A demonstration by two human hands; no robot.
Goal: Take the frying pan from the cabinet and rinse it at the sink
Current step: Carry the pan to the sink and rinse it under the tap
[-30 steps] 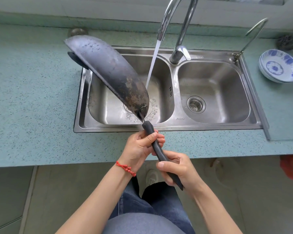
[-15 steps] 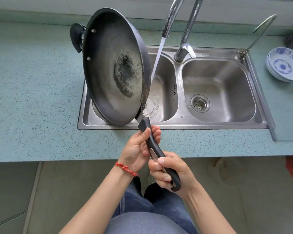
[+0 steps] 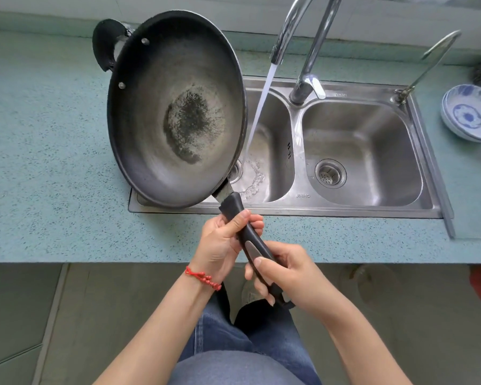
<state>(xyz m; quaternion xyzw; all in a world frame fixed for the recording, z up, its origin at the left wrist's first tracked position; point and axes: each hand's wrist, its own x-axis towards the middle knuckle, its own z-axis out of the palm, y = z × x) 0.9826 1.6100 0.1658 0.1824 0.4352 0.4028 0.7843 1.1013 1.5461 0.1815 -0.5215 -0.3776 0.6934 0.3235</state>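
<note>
Dark metal frying pan (image 3: 178,112) tilted on edge over left basin of sink (image 3: 367,151), just beside water stream (image 3: 258,112), not under it. Looks heavy, rigid, likely slick when wet; best hold is long handle (image 3: 250,237). Left hand (image 3: 222,245) fingers wrapped near pan end, right hand (image 3: 286,273) clasps handle's rear; wrists low, in front of surface (image 3: 53,168).

Black frying pan (image 3: 175,109), blue-and-white patterned bowls (image 3: 469,112), speckled teal counter (image 3: 47,162)
</note>
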